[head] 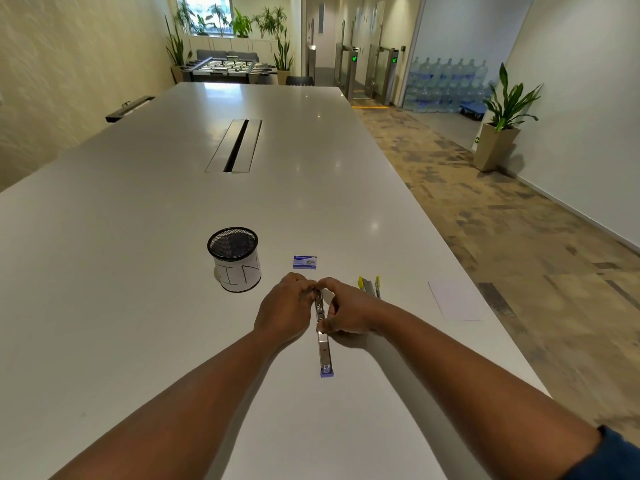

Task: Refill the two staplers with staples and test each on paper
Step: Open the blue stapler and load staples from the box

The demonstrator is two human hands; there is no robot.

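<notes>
A blue stapler point(324, 355) lies opened out flat on the white table point(138, 271), its metal channel running away from me. My right hand point(349, 311) pinches its far half from the right side. My left hand point(285, 308) has curled fingers at the stapler's far end, pinching something small that I cannot make out. A yellow stapler point(370, 286) lies open just to the right. A small blue staple box point(304, 262) sits beyond the hands. A white sheet of paper point(454, 299) lies near the table's right edge.
A black mesh cup point(234, 258) wrapped in white paper stands to the left of my hands. A cable slot point(237, 145) is set in the table's middle. The table's right edge drops to carpeted floor.
</notes>
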